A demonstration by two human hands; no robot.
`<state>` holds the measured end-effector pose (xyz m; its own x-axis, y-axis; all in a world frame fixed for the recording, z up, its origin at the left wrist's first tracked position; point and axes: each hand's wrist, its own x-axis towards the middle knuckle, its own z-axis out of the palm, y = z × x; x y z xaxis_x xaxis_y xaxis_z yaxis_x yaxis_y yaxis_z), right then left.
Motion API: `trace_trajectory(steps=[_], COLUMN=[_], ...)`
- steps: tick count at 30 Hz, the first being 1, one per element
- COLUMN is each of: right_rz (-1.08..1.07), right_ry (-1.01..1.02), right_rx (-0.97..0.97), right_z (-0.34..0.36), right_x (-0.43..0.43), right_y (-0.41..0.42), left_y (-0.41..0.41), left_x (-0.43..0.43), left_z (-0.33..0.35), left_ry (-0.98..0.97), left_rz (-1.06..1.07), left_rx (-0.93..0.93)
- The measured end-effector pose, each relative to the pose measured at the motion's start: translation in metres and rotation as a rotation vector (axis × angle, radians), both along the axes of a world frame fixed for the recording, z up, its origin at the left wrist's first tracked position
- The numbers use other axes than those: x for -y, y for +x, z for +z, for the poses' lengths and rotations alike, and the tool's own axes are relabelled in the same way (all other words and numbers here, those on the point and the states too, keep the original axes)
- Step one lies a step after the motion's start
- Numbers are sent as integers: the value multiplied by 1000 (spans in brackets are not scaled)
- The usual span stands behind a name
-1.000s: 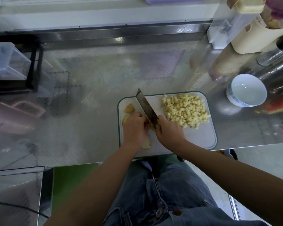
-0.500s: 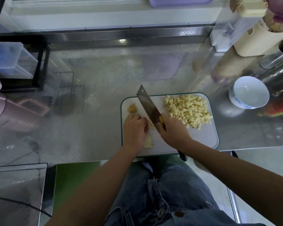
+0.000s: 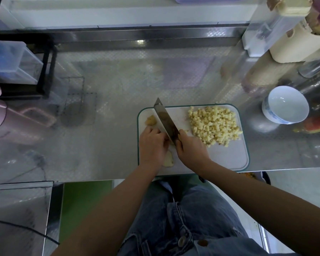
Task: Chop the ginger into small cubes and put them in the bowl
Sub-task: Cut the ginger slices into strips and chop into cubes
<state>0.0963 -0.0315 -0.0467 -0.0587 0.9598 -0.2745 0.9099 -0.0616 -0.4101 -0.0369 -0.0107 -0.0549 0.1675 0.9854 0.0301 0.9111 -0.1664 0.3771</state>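
Looking down from the head camera, I see two bare hands at work with a knife on a white cutting board.

The right hand (image 3: 190,150) is wrapped around the handle of a knife (image 3: 165,120), whose broad blade slants away to the far left with its edge down on the board. The left hand (image 3: 152,145) sits just left of the blade, fingers curled down with the knuckles against the steel; I cannot tell whether it pins anything underneath. One ginger piece (image 3: 168,159) lies by the left wrist, and a ginger lump (image 3: 151,120) lies just beyond the left hand's fingers. A pile of small ginger cubes (image 3: 213,124) covers the far right of the cutting board (image 3: 227,156). The board lies at the near edge of a steel counter (image 3: 109,126). A white bowl (image 3: 284,105) stands on the counter to the right of the board, apart from it, with no ginger in it.
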Motion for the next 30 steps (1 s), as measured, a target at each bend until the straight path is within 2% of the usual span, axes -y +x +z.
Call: trace_trajectory(steps=[6, 12, 15, 20, 30], right_rz=[-127, -176, -149, -102, -303], right_ry=[22, 69, 94, 34, 87], right_rx=[-59, -176, -176, -171, -142], right_z=[0, 3, 3, -4, 3], right_x=[-14, -9, -3, 5, -3], right_y=[10, 22, 17, -3, 49], left_y=[-1, -9, -14, -18, -19], left_x=[-1, 3, 3, 5, 6], left_z=[-4, -1, 0, -5, -5], left_ry=[-80, -43, 11, -14, -91], left_rz=[-17, -18, 37, 56, 34], left_rx=[-34, 65, 75, 3, -46])
